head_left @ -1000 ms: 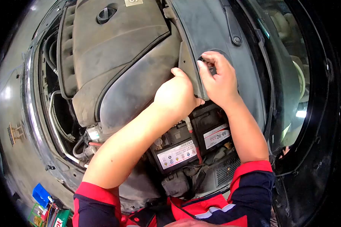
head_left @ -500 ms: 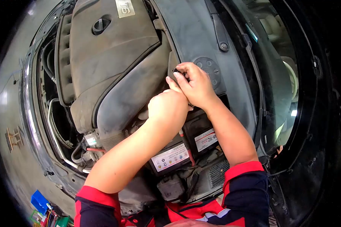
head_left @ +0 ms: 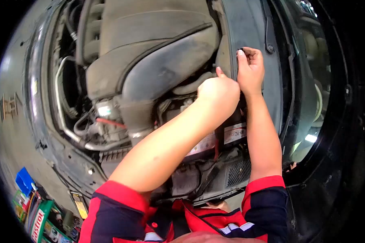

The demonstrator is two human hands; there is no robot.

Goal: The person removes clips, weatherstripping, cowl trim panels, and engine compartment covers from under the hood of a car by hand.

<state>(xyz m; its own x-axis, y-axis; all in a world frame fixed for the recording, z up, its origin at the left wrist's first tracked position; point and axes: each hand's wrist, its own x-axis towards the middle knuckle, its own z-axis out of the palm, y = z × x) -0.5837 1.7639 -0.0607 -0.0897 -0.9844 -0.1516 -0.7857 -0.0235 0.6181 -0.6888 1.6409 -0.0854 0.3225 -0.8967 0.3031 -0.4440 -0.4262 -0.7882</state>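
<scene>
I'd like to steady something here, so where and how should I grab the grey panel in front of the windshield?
Probably grip the grey panel by its long front edge, coming from the engine cover side: that edge looks narrow and nearly straight, while the wiper arm lies along the opposite side.

Left hand brightly lit, nearly washed out; engine-bay gaps sunk in deep shadow. White glare thrown back by windshield. Battery label softened by blur. Edges bowed by wide lens, corners blacked out.
</scene>
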